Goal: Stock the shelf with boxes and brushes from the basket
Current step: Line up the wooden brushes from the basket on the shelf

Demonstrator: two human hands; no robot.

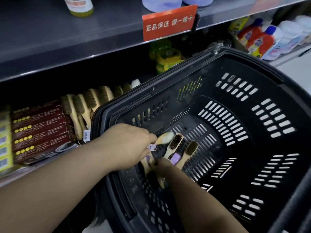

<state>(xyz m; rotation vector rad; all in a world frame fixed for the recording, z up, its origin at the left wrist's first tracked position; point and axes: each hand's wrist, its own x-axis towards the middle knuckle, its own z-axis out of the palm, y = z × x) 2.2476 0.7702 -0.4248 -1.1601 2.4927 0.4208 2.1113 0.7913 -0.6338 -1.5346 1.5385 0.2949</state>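
Both hands are down in the basket [102,111] now. My left hand [129,146] has its fingers curled over the handle ends of the brushes [178,143] lying on the basket floor, pinching at the pale one as far as I can see. My right hand [162,166] is tucked underneath among the handles, its fingers hidden, so I cannot tell whether it grips anything.

Here's the risk: three or four brushes lie fanned out and touching. If I lift with only the one pinched, the others may slide away or tip back against the slotted wall. The paper tags [152,147] dangle off the handles too, and one could snag in a floor slot and tear.

Now for the room to move. The basket's near-left corner sits just beside the shelf [18,175], and its rim stands between my hands and the shelved brushes [90,101]. Anything I lift must clear that rim first. Above, the upper shelf [50,39] overhangs and the red sign [169,22] juts out, so I'd go up and left, staying low. The boxes [40,130] are stacked tight beside the brush row. The open slot, I judge, is at the row's right end, partly hidden behind the basket, and a careless push there could topple the standing brushes.
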